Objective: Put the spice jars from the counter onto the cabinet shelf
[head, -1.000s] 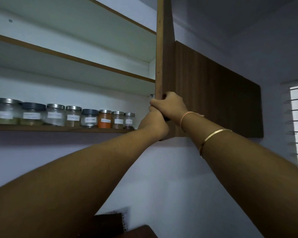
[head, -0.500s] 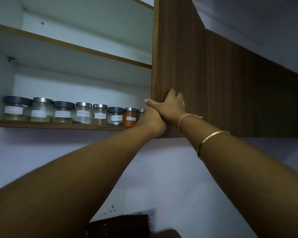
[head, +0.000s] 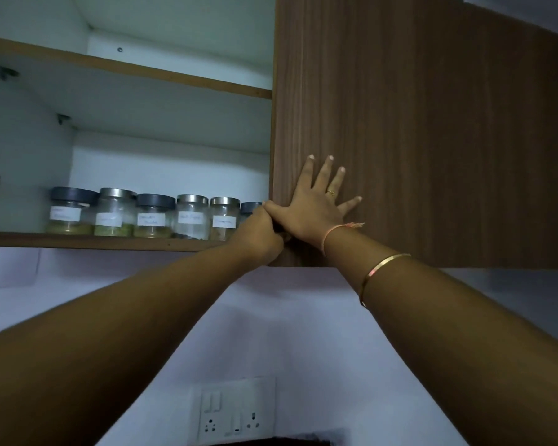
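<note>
Round glass jars with metal or dark lids and white paper labels line the wooden shelf. The left hand curls round the lower corner of the wood-grain door. The right hand presses flat on it, fingers spread.

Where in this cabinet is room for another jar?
Lower shelf: bare patch between leftmost jar and left wall. Upper shelf: nothing seen from below. Crowded: right end of row, where left hand and right hand meet the door.
</note>
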`<state>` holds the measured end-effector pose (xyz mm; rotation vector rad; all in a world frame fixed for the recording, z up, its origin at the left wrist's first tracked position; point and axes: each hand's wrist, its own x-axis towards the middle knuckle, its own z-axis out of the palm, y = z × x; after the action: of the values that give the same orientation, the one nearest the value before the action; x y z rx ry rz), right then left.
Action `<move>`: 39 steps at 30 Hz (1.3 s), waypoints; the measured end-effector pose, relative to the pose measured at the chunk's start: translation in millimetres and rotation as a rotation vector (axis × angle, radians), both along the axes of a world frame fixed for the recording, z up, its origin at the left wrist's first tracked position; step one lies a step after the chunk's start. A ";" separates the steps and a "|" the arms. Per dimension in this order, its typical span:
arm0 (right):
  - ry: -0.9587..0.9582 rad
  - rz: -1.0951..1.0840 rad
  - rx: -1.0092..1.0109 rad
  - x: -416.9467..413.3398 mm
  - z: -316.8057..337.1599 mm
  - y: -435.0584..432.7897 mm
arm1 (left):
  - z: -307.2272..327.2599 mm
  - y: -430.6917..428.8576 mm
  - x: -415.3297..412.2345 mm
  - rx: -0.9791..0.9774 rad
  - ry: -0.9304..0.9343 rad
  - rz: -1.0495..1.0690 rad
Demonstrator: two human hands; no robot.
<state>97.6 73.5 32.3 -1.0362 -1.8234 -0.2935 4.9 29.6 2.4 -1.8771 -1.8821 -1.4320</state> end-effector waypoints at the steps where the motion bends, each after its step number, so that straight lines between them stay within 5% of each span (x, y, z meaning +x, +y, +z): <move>1: -0.001 0.005 0.009 -4.6 -1.2 6.7 | 0.1 3.8 -4.5 -0.001 0.008 0.005; 18: 0.139 -0.051 0.287 -45.6 -17.8 63.9 | 15.0 34.8 -47.9 -0.052 0.107 0.048; 26: 0.004 0.033 0.180 -26.4 -17.2 60.0 | 0.1 34.7 -42.8 0.119 0.238 0.248; 30: -0.090 0.052 0.106 -9.4 -12.9 46.0 | -1.6 24.7 -28.2 0.240 0.475 0.432; 39: -0.286 -0.038 0.318 21.5 -14.7 -3.7 | 1.5 -20.5 -15.1 0.210 0.660 0.661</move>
<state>119.2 69.8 17.5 -0.8367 -1.9299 -0.7618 -10.1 9.1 3.9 -1.2210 -1.6760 -0.6539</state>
